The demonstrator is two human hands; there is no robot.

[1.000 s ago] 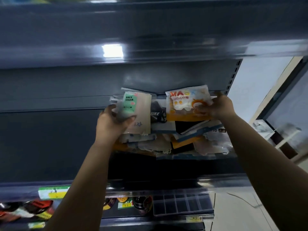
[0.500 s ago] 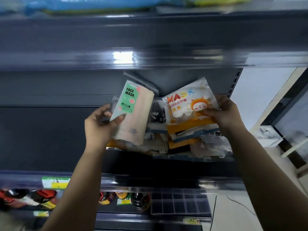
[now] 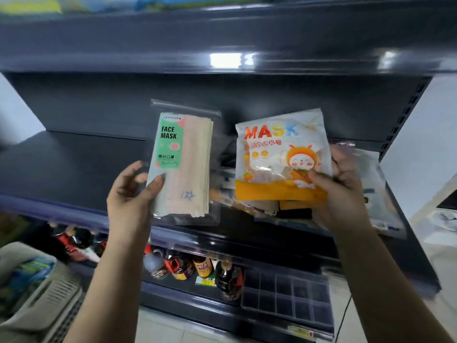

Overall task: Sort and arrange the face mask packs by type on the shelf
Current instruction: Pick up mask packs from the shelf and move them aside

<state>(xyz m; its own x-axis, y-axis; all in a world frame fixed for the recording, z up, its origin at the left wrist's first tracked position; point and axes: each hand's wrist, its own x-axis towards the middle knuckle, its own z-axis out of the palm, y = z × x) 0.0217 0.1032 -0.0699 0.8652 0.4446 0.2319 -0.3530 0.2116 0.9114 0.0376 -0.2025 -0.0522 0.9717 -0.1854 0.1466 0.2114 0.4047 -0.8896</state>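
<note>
Holding one pack apiece, the two hands are raised in front of a dark metal shelf (image 3: 74, 154), well apart from each other. The left hand (image 3: 131, 194) grips the lower left edge of a clear pack of pink masks (image 3: 188, 164) with a green "FACE MASK" label, thumb across the front; the pack stands upright. The right hand (image 3: 338, 191) pinches the lower right corner of a white and orange pack (image 3: 279, 154) printed "MASK" with a cartoon figure, thumb on the front, fingers curled behind.

Behind and below these two packs, a loose pile of further mask packs (image 3: 296, 211) lies on the right part of the shelf; the blur keeps me from counting them.

On the shelf below stand several dark sauce bottles (image 3: 202, 266), at least four, with a dark divided tray (image 3: 286, 290) of small compartments beside them on the right; what is in the compartments cannot be made out. At the lower left sits a grey slatted basket (image 3: 47, 293) holding something blue and green.
</note>
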